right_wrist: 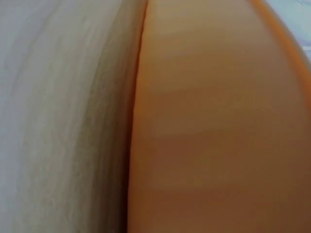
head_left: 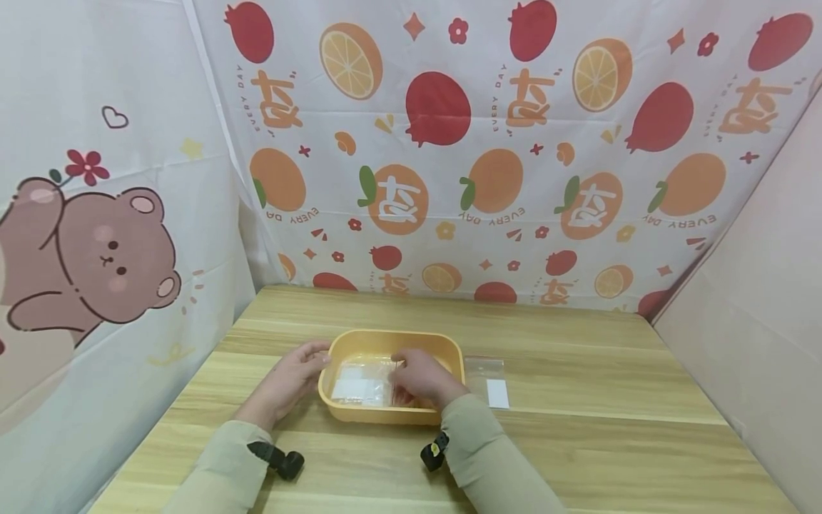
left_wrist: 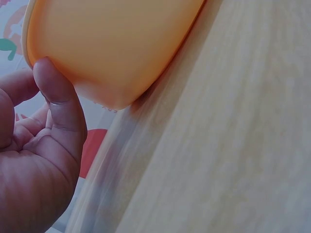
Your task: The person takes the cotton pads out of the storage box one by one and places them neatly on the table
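An orange-yellow plastic basin (head_left: 390,415) with rounded corners stands on the wooden table. My left hand (head_left: 297,377) is at its left end; in the left wrist view the thumb (left_wrist: 53,87) lies on the outside of the rim and a finger goes behind it. Inside the basin lie clear zip bags (head_left: 359,389) with white label patches. My right hand (head_left: 424,377) reaches in over the near right side, fingers curled down at the edge of a bag, a reddish patch under them. The right wrist view holds only the basin's outer wall (right_wrist: 209,116) and table; the right hand is hidden there.
Another clear zip bag (head_left: 486,382) with a white label lies flat on the table (head_left: 597,400), just right of the basin. A fruit-print cloth (head_left: 443,164) hangs behind the table, a bear-print cloth (head_left: 115,250) on the left and a plain pale one on the right.
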`<state>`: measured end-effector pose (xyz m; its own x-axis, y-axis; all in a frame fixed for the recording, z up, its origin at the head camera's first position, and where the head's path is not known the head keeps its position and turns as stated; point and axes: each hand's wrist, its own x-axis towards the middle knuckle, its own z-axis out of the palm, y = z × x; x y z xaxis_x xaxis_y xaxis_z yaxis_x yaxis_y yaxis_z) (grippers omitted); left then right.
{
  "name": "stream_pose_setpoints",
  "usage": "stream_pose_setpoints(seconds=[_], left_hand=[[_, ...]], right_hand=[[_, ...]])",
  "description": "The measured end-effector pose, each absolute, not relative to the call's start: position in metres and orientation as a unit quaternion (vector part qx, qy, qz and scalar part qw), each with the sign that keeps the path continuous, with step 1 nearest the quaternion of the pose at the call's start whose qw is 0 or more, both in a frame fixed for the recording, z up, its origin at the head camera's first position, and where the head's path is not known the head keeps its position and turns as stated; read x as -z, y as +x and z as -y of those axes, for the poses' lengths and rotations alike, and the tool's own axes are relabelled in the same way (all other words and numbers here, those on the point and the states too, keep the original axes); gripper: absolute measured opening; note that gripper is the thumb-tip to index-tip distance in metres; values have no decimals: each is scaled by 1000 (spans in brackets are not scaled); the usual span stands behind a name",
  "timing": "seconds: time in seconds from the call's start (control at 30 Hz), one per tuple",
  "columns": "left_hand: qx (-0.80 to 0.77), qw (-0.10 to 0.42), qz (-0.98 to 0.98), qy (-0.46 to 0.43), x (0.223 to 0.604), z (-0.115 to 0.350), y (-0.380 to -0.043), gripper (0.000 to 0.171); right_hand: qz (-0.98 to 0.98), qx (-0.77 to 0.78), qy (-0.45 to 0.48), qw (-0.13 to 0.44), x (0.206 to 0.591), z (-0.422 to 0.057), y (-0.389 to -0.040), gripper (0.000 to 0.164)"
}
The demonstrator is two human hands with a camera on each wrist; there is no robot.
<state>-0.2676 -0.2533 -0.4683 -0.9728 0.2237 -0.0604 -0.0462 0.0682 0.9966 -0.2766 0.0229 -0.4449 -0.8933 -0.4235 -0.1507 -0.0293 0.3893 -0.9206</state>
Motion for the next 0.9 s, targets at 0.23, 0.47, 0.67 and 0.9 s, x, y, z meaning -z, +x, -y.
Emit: stream_pose_setpoints(seconds=[0.23, 0.47, 0.67, 0.9], left_hand=[[-685, 99, -719, 56, 469, 253, -268, 50], [-688, 98, -717, 53, 469, 252, -268, 51], [-689, 101, -715, 60, 469, 252, -268, 50], [-688, 101, -717, 57, 469, 253, -267, 50]], right_hand=[[-826, 519, -129, 178, 442, -21, -275, 46], [-831, 518, -160, 124, 437, -30, -278, 18], [-851, 490, -177, 59, 426, -49, -278, 15], [-836, 532, -133, 17, 403, -79, -274, 23]])
